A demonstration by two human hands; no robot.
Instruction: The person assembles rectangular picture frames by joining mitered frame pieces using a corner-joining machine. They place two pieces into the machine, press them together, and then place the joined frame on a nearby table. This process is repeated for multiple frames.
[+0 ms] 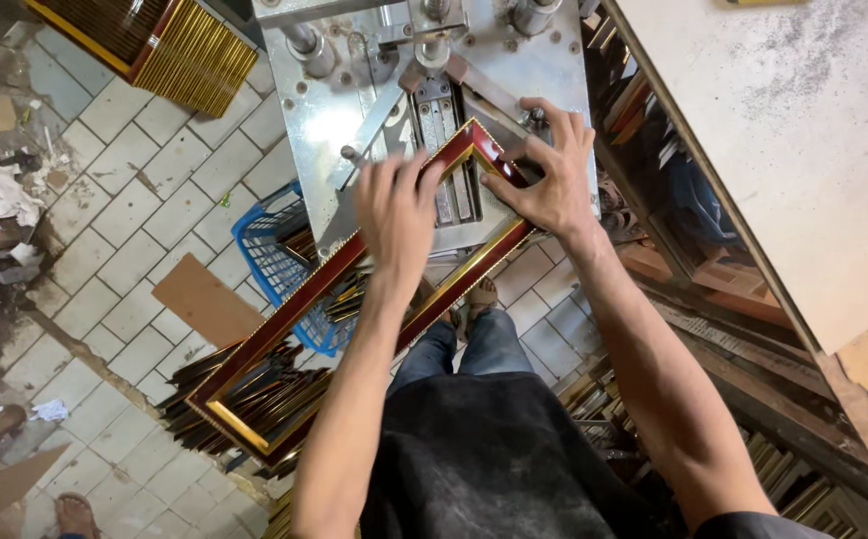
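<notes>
While the person stands over the metal machine [354,110], a long picture frame [254,374] in dark red and gold lies across it. Its long way runs from 7 o'clock, down by the floor tiles [134,200], up to 1 o'clock, where its corner sits on the machine's shiny plate. Below the low end sits a blue basket [264,250] with sticks of frame wood.

The left hand [399,215] lies flat on the frame's long side, fingers spread and pushing down. It is just at 8 o'clock from the corner. The right hand [549,175] is spread too, fingers pressing the short side, at 4 o'clock from the corner. Both hands touch the frame, about equally near the corner, one on each side.
</notes>
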